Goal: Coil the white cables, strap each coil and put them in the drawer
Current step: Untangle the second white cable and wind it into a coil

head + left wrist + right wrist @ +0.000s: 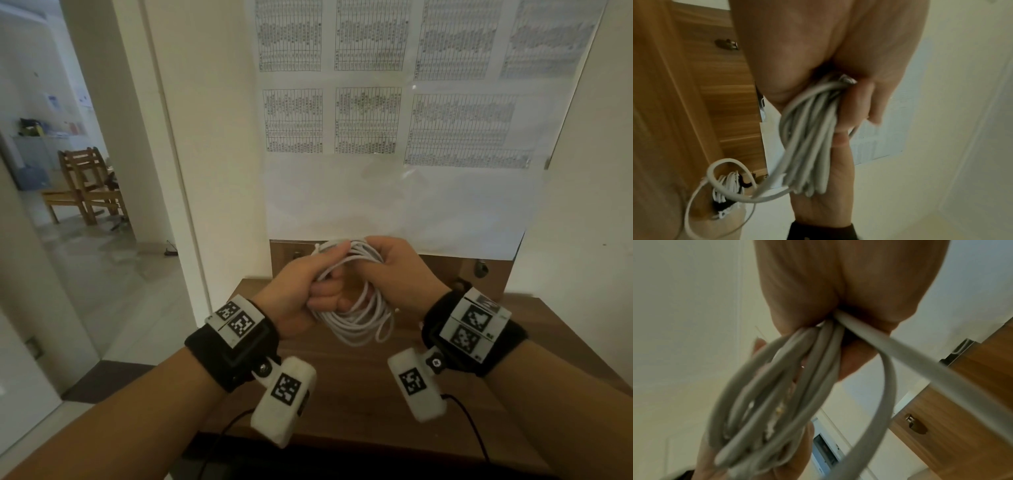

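Observation:
A white cable coil (359,318) hangs between both hands above the dark wooden top (342,387). My left hand (308,284) grips the coil's left side, thumb over the strands, with a cable end sticking out above the fist. My right hand (394,263) is curled round the top of the same bundle. In the left wrist view the fingers (861,100) wrap the strands (807,138), and one loose loop (725,164) curls out below. A second white coil with a black strap (729,183) lies on wood underneath. The right wrist view shows the gripped strands (797,378).
A wooden back panel with metal clips (479,270) stands behind the top, under printed sheets (370,120) taped to the wall. To the left is an open doorway with a wooden chair (85,185). Black wires run down from both wrist cameras.

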Available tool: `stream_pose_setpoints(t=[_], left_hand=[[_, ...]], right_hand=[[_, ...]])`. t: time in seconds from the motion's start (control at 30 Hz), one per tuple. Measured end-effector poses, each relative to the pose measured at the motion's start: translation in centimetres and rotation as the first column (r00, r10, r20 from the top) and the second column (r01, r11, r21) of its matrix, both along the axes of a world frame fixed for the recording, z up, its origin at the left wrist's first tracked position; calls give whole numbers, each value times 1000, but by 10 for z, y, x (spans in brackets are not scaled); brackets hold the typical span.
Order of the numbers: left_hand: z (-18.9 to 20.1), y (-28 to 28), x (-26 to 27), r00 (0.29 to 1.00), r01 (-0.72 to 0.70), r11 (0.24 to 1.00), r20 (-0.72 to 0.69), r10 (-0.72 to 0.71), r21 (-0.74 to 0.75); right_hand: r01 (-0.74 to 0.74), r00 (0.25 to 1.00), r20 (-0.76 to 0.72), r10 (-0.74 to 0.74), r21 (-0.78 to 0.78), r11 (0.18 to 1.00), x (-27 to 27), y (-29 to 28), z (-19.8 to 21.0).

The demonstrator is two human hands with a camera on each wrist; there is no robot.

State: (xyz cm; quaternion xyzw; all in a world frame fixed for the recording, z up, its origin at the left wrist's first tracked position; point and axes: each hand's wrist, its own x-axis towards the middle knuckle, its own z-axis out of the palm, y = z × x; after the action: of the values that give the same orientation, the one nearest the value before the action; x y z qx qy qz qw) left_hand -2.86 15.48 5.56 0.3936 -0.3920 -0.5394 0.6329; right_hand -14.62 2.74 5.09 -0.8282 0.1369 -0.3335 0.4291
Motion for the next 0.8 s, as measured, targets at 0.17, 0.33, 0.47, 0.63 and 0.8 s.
stream_pose_setpoints(t=[0.17, 0.33, 0.47, 0.63, 0.8], left_hand=[[6, 3, 6, 995, 7, 999, -96, -10, -31], [14, -4, 26, 940, -156, 986, -315, 128, -63], [24, -4, 40, 858, -249, 965, -480, 180, -82], [33, -11, 44, 805, -529, 836, -399, 439, -147], [26, -20, 45, 713, -702, 672, -247, 657, -237]], right_hand=[[-102, 995, 27, 101, 39, 994, -4, 2, 7], [-155, 982, -70, 176, 234, 960, -5, -6, -7], [-119, 950, -281, 137, 80, 990, -8, -7, -23], [-17, 914, -400, -63, -195, 981, -4, -11, -39], [109, 984, -139, -108, -7, 994, 0, 4, -40]])
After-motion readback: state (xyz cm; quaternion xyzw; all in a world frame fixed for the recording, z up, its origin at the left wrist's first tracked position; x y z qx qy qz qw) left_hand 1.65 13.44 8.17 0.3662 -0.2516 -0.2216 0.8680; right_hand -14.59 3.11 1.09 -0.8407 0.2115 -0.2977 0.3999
